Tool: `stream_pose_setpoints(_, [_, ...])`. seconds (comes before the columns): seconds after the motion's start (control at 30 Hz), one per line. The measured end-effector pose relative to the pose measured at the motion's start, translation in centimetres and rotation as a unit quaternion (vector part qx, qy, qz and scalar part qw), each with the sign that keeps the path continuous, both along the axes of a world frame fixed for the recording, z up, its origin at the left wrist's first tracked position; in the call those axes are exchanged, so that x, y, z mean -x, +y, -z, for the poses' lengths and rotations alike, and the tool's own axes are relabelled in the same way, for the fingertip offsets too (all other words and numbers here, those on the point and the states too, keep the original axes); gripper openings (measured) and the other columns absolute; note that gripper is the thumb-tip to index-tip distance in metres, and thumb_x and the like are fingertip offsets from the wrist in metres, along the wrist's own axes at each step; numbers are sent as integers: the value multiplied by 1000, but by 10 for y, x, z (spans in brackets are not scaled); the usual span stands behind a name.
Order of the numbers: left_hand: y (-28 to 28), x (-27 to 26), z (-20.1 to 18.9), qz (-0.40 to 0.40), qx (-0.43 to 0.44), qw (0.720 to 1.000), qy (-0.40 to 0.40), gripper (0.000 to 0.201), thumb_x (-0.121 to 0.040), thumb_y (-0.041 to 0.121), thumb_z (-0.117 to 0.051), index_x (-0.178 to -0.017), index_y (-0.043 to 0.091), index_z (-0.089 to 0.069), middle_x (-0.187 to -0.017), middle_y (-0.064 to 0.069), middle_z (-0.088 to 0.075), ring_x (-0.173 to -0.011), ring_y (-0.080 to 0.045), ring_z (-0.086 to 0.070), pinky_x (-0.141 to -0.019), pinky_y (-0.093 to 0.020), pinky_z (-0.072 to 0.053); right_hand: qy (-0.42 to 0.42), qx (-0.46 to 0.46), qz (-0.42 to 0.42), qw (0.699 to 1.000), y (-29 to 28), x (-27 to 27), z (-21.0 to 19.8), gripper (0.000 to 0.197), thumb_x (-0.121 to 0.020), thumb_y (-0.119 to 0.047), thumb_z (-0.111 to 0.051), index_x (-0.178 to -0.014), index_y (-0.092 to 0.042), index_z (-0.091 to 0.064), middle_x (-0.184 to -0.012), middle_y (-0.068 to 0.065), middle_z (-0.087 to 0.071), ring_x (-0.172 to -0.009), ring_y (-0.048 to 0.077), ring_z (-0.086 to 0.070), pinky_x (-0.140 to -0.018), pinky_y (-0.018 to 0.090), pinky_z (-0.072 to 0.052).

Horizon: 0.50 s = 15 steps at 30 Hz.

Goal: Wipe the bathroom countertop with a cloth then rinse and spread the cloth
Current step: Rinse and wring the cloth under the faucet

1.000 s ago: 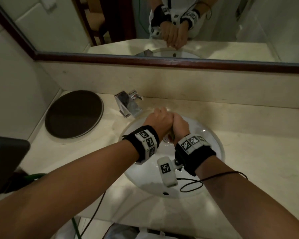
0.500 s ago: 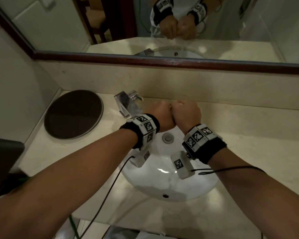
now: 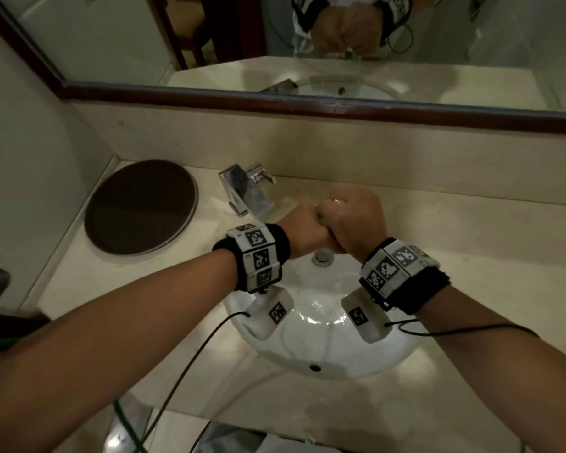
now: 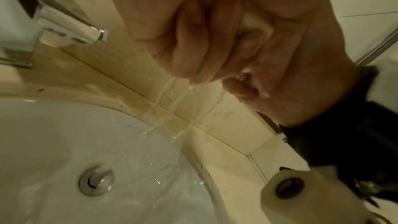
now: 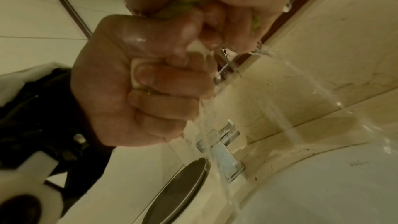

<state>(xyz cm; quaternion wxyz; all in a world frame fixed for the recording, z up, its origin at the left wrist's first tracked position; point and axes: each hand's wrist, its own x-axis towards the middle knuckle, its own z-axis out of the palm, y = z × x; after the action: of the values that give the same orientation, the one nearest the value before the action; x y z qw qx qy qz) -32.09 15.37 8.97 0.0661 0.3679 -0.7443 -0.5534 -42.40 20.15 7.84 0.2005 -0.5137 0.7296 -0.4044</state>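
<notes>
Both my fists meet knuckle to knuckle above the far side of the white sink basin (image 3: 324, 351). My left hand (image 3: 303, 228) and my right hand (image 3: 353, 220) each grip an end of the bunched wet cloth (image 4: 256, 23). Only small pale folds of the cloth (image 5: 136, 72) show between the curled fingers, plus a greenish bit higher up. In the head view the cloth is almost hidden inside the fists. Thin streams of water (image 4: 163, 101) run from the fists down into the basin. The beige countertop (image 3: 477, 256) surrounds the sink.
A chrome faucet (image 3: 247, 191) stands at the basin's back left, close to my left hand. A dark round tray (image 3: 141, 207) lies on the counter's left end. The drain plug (image 3: 322, 258) sits below the fists. A framed mirror (image 3: 307, 103) runs along the back wall.
Both fists have risen out of the basin and moved toward its far rim, staying pressed together on the cloth. The wrists have turned, with the right fist now higher.
</notes>
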Motion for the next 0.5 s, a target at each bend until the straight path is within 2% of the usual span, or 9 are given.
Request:
stream_pose_setpoints(0.07, [-1, -4, 5, 9, -42, 999, -9, 18, -67, -8, -75, -61, 2, -61, -41, 9, -52, -32, -4, -43, -37, -16, -32, 36, -70, -37, 996, 2, 2, 0, 27, -85, -15, -51, -59, -19, -52, -55, -4, -39, -66, 19, -42, -54, 19, -29])
stream_pose_setpoints(0.1, [-2, -5, 7, 14, -69, 997, -14, 16, -67, -7, -75, -64, -2, -60, -39, 6, -47, -30, -8, -36, -38, -17, -27, 41, -80, -49, 995, 2, 3, 0, 24, -88, -14, -50, -66, -14, -60, -59, -2, -41, -69, 18, -42, -56, 16, -27])
stream_pose_setpoints(0.17, [-5, -8, 9, 19, -109, 994, -19, 17, -68, -5, -74, -63, -2, -58, -39, 3, -42, -32, -11, -29, -40, -19, -23, 44, -75, -62, 994, 2, 2, 1, 25, -88, -15, -49, -74, -4, -66, -64, 2, -45, -70, 18, -42, -56, 17, -27])
stream_pose_setpoints(0.2, [-6, -8, 10, 21, -118, 993, -23, 21, -69, -5, -74, -58, 2, -57, -39, 2, -41, -32, -12, -28, -41, -19, -22, 42, -56, -63, 996, 1, 0, 2, 29, -85, -19, -48, -72, -1, -67, -64, 4, -47, -66, 20, -43, -55, 19, -28])
stream_pose_setpoints(0.27, [-8, -8, 13, 19, -135, 990, -37, 31, -69, -5, -73, -49, 9, -54, -41, 0, -38, -34, -13, -25, -41, -20, -20, 14, 19, -46, 999, 0, -1, 7, 35, -73, -32, -45, -57, -6, -63, -53, 4, -51, -53, 25, -44, -48, 27, -32])
stream_pose_setpoints(0.33, [-8, -7, 17, 23, -150, 987, -52, 28, -69, -2, -74, -51, 6, -55, -44, -3, -35, -36, -15, -23, -41, -21, -19, -6, 51, -33, 998, -1, -1, 13, 31, -65, -38, -42, -48, -17, -56, -48, 2, -52, -47, 20, -44, -44, 28, -32])
stream_pose_setpoints(0.43, [-8, -9, 24, 20, -145, 986, -82, 23, -70, 1, -75, -60, 2, -55, -47, -5, -36, -38, -15, -24, -39, -20, -21, 11, 14, -41, 999, -2, -1, 20, 24, -67, -41, -42, -49, -28, -50, -48, -6, -48, -48, 11, -41, -47, 26, -30])
stream_pose_setpoints(0.5, [-9, -9, 26, 28, -114, 987, -105, 18, -71, 6, -77, -74, -3, -62, -49, -4, -42, -39, -14, -30, -39, -20, -26, 23, -32, -41, 998, -1, -1, 24, 24, -74, -36, -45, -53, -26, -52, -51, -10, -46, -50, 11, -41, -51, 26, -30])
